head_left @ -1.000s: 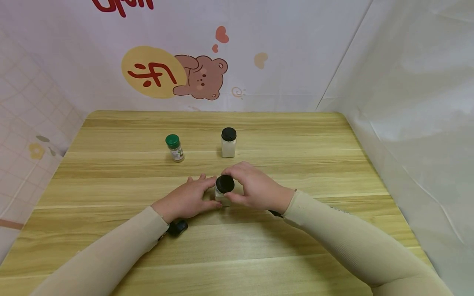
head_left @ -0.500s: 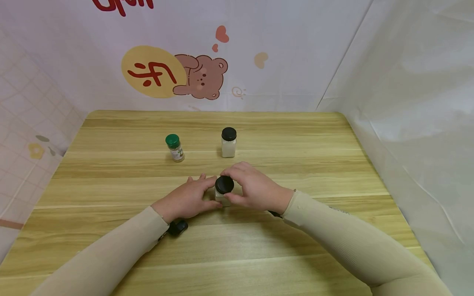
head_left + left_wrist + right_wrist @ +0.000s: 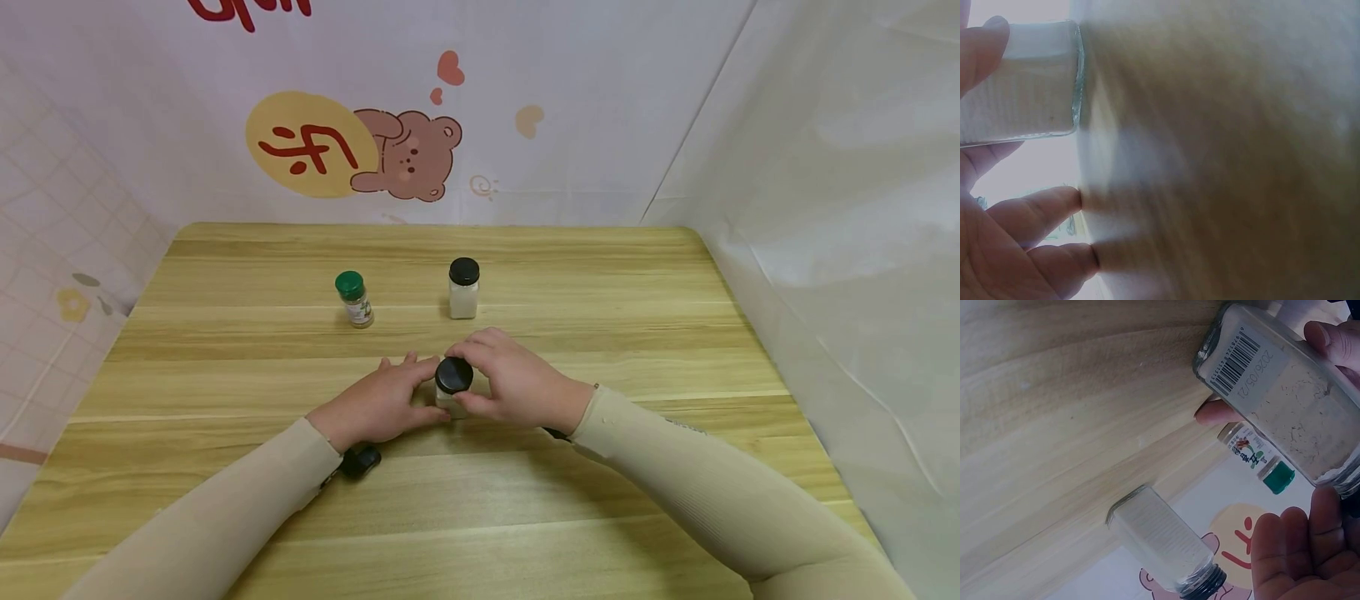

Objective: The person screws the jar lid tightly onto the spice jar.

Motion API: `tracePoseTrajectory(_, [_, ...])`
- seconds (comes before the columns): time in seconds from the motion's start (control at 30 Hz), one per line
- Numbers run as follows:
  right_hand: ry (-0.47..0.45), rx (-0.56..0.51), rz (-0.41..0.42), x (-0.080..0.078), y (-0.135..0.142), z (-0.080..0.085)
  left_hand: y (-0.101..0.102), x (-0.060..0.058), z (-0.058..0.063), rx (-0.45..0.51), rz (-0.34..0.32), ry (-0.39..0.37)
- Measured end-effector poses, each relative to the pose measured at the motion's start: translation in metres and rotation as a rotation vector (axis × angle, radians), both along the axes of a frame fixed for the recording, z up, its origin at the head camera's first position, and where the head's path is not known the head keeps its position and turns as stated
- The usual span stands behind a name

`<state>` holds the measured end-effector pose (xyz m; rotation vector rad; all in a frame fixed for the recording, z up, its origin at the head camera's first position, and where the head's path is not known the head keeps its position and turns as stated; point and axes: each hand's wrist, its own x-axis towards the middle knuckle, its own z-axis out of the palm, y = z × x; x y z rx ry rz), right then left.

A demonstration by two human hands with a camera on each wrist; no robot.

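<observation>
A square glass spice jar (image 3: 1291, 394) with pale contents and a barcode label stands between my two hands on the wooden table. Its black lid (image 3: 454, 375) faces up in the head view. Thumb and fingers of my left hand (image 3: 378, 404) pinch the jar's body from the left. In the left wrist view the jar's base (image 3: 1077, 75) sits at the tabletop, with two fingertips touching the wood below it. My right hand (image 3: 525, 387) grips the lid between thumb and index finger from the right; in the right wrist view its other fingers (image 3: 1294, 550) extend beside the jar.
Behind the hands stands a second black-lidded jar (image 3: 463, 292) with white contents. A small green-capped spice bottle (image 3: 355, 302) is to its left. A printed white sheet (image 3: 585, 117) rises behind the table (image 3: 600, 283), and white sheeting flanks both sides.
The black lid has shifted very slightly to the left and its top catches more light. Both hands keep nearly the same position on the jar.
</observation>
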<state>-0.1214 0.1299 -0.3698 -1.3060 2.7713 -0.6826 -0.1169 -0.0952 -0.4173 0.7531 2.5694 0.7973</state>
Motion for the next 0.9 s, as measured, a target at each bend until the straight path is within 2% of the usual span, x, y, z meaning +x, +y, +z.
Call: tracePoseTrajectory(0.9, [0.006,0.002,0.017,-0.0007,-0.0010,-0.0010,0.0005,-0.0013,-0.0005,0.000,0.004,0.000])
